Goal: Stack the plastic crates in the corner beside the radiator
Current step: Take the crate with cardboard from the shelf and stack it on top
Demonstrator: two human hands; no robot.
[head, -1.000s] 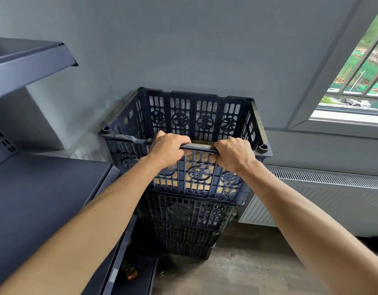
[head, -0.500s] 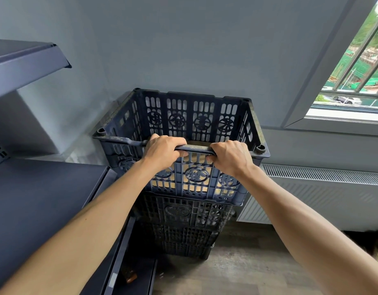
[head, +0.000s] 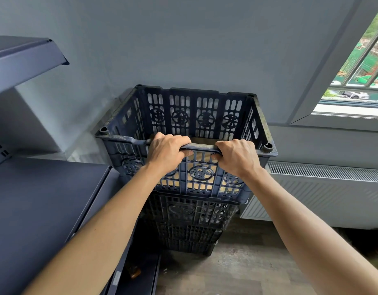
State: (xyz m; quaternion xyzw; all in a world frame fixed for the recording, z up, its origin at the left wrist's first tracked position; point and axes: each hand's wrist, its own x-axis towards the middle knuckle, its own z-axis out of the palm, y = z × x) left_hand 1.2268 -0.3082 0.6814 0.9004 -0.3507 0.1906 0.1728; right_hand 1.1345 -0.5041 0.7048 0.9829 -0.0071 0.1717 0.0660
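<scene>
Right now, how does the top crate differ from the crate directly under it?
The top crate is gripped at its near rim by the left hand and the right hand; the crate under it is touched by neither. Something tan shows through the top crate's slots, while the crate under it looks dark inside. Both are dark blue slotted plastic with round emblems.

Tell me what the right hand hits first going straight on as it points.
The right hand grips the top crate's near rim; beyond it, likely that crate's far wall, though depth is unclear.
</scene>
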